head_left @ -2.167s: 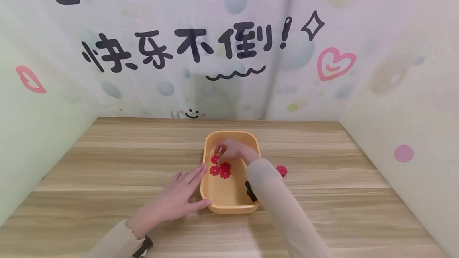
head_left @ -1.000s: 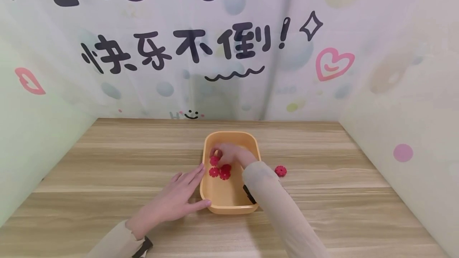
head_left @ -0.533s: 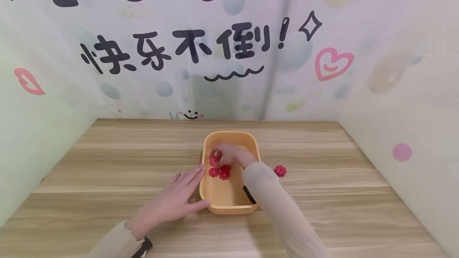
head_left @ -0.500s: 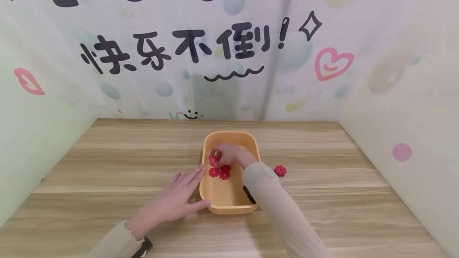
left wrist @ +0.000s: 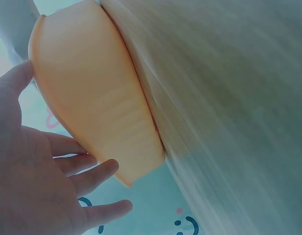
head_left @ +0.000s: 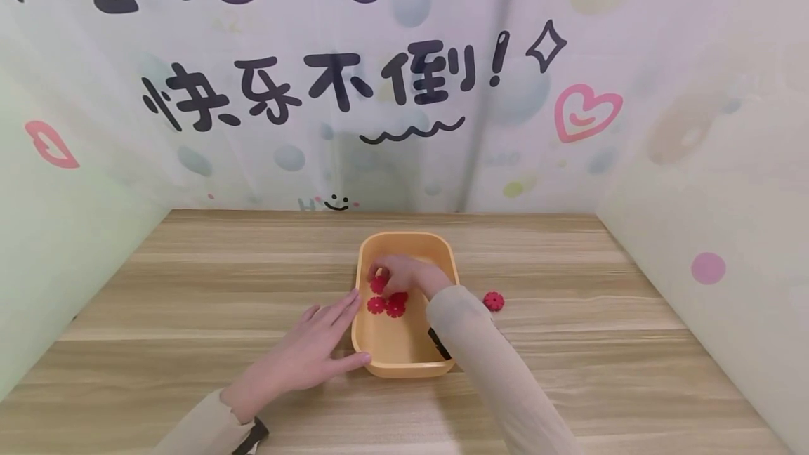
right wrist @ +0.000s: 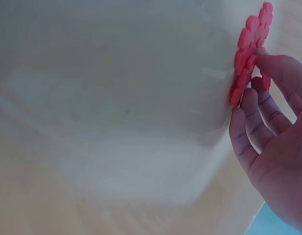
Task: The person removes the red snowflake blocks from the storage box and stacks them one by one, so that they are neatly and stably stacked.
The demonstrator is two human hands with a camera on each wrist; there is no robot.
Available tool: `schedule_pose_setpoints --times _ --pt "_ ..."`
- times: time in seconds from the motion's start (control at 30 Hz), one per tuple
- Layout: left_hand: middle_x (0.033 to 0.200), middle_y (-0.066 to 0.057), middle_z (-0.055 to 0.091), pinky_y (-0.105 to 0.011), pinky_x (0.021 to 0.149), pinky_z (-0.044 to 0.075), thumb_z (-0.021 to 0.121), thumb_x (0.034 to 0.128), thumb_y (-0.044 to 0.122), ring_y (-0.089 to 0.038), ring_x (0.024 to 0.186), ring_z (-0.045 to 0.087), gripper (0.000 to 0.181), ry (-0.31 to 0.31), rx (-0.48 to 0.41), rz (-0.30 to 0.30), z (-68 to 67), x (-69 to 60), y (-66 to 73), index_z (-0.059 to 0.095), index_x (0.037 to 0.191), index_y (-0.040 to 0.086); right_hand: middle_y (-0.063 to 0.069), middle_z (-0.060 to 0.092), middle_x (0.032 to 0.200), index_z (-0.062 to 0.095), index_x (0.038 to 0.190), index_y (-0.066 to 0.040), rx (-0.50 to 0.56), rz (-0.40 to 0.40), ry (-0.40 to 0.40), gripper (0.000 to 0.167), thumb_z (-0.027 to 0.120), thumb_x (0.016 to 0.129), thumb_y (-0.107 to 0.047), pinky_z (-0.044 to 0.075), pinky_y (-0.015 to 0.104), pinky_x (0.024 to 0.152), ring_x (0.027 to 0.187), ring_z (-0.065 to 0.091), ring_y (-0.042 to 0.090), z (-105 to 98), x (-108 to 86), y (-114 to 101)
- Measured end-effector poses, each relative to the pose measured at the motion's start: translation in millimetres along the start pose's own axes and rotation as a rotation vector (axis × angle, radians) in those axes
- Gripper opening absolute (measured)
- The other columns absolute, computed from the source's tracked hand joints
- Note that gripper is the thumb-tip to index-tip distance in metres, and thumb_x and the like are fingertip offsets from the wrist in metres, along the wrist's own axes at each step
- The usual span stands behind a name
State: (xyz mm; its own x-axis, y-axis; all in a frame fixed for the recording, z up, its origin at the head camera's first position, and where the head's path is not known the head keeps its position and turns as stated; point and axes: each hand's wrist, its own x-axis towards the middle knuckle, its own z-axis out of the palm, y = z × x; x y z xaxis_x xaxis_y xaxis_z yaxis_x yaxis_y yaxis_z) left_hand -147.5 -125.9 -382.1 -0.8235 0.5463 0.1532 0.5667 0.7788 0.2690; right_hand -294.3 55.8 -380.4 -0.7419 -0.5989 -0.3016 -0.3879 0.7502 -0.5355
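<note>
— What is met nearest?
— The left sleeve (head_left: 201, 430), cut from soft pale cloth, with a black band (head_left: 253, 436) at its cuff. Beyond it the left hand (head_left: 303, 353) is seen, its fingers straight and spread; the left rim of the tray (head_left: 380, 351) is touched by them, and its near corner by the thumb.
— And how is the tray made?
— It is formed in smooth, faintly glossy orange material, deep-walled, rounded at the corners and lipped. Inside, towards its left, three red discs (head_left: 376, 306) are grouped, flat, with edges notched like petals; whether any are linked cannot be told.
— Is anything held?
— A fourth disc (head_left: 378, 284) of the same kind is pinched between the thumb and bent fingers of the right hand (head_left: 404, 275), near the left wall inside the tray.
— What is blocked from sight?
— Part of the tray's right wall is covered by the right sleeve (head_left: 499, 371).
— And around?
— A loose disc (head_left: 494, 301) is seen just right of the tray on the wood-grained table (head_left: 600, 357). Farthest off, a white cloth (head_left: 404, 174) is hung, printed with black lettering (head_left: 310, 83).
— What is changed?
— Two seconds ago the fourth disc was less covered; now its far edge is wrapped by the fingers. The left hand is kept in place.
</note>
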Motion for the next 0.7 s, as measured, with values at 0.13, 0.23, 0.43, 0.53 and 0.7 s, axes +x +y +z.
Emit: schedule_pose_setpoints --times 0.13,0.23,0.43,0.53,0.7 --pt "0.144 -0.007 0.019 -0.053 0.096 0.020 0.043 0.0809 0.061 -0.023 0.126 0.025 0.084 -0.007 0.001 -0.005 0.1 0.1 0.0 0.024 0.139 0.004 -0.003 0.054 0.089 0.057 0.106 -0.017 -0.029 -0.007 -0.003 0.034 0.068 0.075 -0.010 0.045 0.021 0.065 0.076 0.052 0.012 0.4 0.7 -0.2" --pt "0.144 -0.007 0.019 -0.053 0.096 0.020 0.045 0.0811 0.060 -0.023 0.126 0.025 0.083 -0.007 0.000 -0.008 0.2 0.1 -0.1 0.024 0.139 0.004 -0.004 0.054 0.089 0.057 0.106 -0.016 -0.044 -0.010 0.000 0.032 0.068 0.076 -0.011 0.045 0.021 0.065 0.076 0.052 0.012 0.7 1.4 -0.2" --pt "0.144 -0.007 0.020 -0.054 0.096 0.020 0.046 0.0813 0.058 -0.023 0.126 0.025 0.082 -0.002 -0.004 -0.003 -0.1 0.0 0.0 0.025 0.139 0.004 -0.004 0.055 0.086 0.057 0.102 -0.015 -0.047 -0.019 0.013 0.028 0.068 0.076 -0.012 0.045 0.020 0.064 0.074 0.053 0.013 0.7 1.1 -0.1" --pt "0.144 -0.007 0.020 -0.053 0.096 0.021 0.044 0.0810 0.061 -0.023 0.126 0.025 0.083 -0.003 -0.001 -0.003 -0.1 -0.1 0.1 0.025 0.139 0.004 -0.003 0.055 0.086 0.057 0.102 -0.014 -0.029 -0.022 0.011 0.028 0.068 0.076 -0.012 0.046 0.021 0.063 0.073 0.054 0.013 -1.0 -0.1 -0.3" --pt "0.144 -0.007 0.020 -0.053 0.096 0.021 0.041 0.0806 0.063 -0.023 0.126 0.026 0.085 -0.001 0.003 -0.004 0.4 -0.1 -0.2 0.025 0.138 0.004 -0.003 0.055 0.087 0.057 0.102 -0.015 -0.010 -0.032 0.023 0.031 0.070 0.073 -0.015 0.046 0.022 0.064 0.076 0.053 0.013 -9.1 -4.1 -3.6"
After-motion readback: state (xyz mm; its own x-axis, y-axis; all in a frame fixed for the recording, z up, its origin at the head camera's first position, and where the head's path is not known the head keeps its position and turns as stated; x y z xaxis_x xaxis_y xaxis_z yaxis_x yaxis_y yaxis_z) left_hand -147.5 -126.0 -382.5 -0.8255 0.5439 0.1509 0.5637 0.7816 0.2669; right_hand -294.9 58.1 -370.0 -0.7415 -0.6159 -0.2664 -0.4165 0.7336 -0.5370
